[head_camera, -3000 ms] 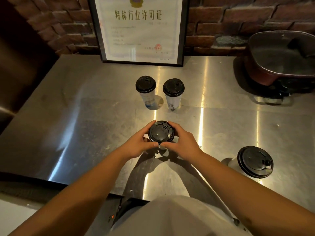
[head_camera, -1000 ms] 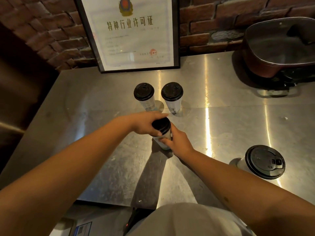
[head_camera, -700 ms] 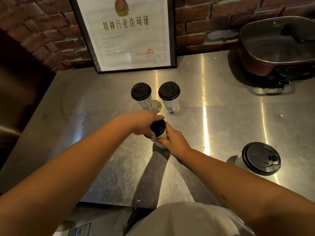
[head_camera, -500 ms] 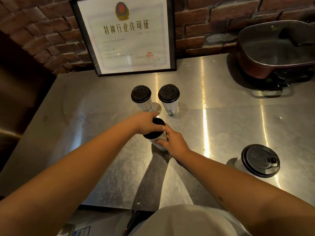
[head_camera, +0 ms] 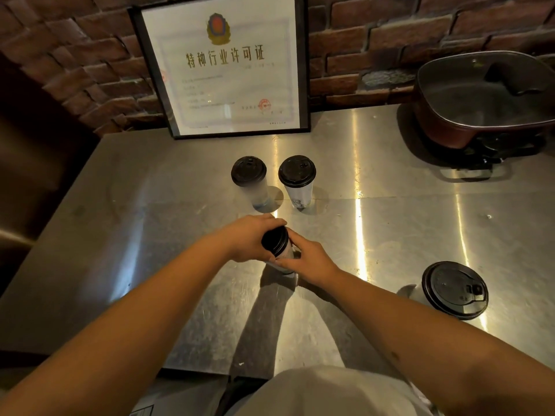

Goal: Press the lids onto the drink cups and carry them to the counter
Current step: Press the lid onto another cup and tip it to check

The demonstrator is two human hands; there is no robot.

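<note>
A white drink cup with a black lid (head_camera: pixel 275 239) stands tilted to the left in the middle of the steel counter (head_camera: pixel 405 229). My left hand (head_camera: pixel 246 240) covers the lid from the left, fingers curled over its top. My right hand (head_camera: pixel 307 261) grips the cup's body from the right. Behind them stand two more lidded cups, a frosted one (head_camera: pixel 250 183) and a white printed one (head_camera: pixel 298 181), side by side. A fourth lidded cup (head_camera: pixel 455 289) stands at the near right.
A framed certificate (head_camera: pixel 223 67) leans on the brick wall at the back. A dark red electric pot (head_camera: pixel 486 100) with a glass lid sits at the back right. The counter's left edge drops off into a dark area.
Three seconds ago both hands held the lid from the sides on an upright cup. Since then my left hand has gone over the lid, my right lower on the body, and the cup leans left.
</note>
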